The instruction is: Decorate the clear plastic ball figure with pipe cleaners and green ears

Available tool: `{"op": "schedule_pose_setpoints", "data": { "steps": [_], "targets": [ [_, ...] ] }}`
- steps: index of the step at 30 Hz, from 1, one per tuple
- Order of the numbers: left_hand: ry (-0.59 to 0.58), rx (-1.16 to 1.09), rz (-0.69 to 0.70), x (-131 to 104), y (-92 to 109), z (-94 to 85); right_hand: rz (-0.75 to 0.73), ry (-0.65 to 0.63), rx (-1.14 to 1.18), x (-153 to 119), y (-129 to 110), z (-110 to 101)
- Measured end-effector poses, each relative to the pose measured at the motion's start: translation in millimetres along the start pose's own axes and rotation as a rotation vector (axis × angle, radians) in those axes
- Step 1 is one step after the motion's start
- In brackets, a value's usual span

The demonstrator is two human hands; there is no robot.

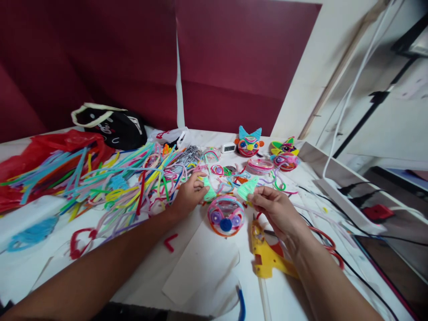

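Note:
Pinched between the fingers of my left hand [190, 195] is a mint-green pipe-cleaner triangle [209, 191]. My right hand [274, 206] grips a matching mint-green pipe-cleaner triangle [248, 189] by its side. Both pieces are held just above a round pipe-cleaner face [225, 215], one at each upper side; I cannot tell whether they touch it. The face has purple eyes and a dark blue pompom nose. Below my right hand lies a yellow glue gun [262, 254], its clear glue stick [264, 296] poking out behind. Red-handled scissors [329, 243] are partly hidden by my right forearm.
Loose pipe cleaners [133, 178] heap across the left, by a red plastic bag [67, 145] and a black bag [113, 127]. Finished faces [249, 145] stand at the back beside a small digital clock [228, 148]. Black cables [347, 216] and a tablet [391, 267] lie right.

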State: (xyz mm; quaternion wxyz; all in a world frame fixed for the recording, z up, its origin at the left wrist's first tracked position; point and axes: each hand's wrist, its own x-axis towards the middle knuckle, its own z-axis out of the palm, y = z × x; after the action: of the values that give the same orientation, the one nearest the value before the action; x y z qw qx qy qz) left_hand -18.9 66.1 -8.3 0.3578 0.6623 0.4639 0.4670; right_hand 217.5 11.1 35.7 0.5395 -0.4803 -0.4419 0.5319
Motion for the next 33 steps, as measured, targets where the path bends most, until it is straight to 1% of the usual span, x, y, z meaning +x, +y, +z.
{"op": "schedule_pose_setpoints", "data": {
  "steps": [6, 9, 13, 16, 19, 24, 33],
  "targets": [
    [0.02, 0.021, 0.024, -0.3, 2.2, -0.4, -0.06, 0.082, 0.059, -0.7, -0.6, 1.2],
    [0.023, 0.018, 0.028, -0.6, 2.9, 0.0, -0.088, 0.094, 0.123, -2.6, -2.3, 2.5],
    [0.033, 0.006, 0.029, -1.0, 3.3, 0.0, -0.072, 0.036, 0.219, -7.7, -7.9, 4.0],
    [0.044, -0.004, 0.026, -1.3, 4.2, -0.1, -0.052, -0.019, 0.255, -11.4, -11.7, 2.7],
    [0.056, -0.016, 0.024, -1.9, 7.1, -0.4, -0.065, -0.057, 0.276, -13.2, -13.2, 1.0],
    [0.059, -0.031, 0.03, -3.0, 15.4, -0.7, -0.088, -0.095, 0.25, -14.5, -11.6, 3.2],
    [0.075, -0.072, 0.035, -3.2, 20.3, -2.9, -0.141, -0.082, 0.095, -14.3, -4.1, 3.3]
  ]
}}
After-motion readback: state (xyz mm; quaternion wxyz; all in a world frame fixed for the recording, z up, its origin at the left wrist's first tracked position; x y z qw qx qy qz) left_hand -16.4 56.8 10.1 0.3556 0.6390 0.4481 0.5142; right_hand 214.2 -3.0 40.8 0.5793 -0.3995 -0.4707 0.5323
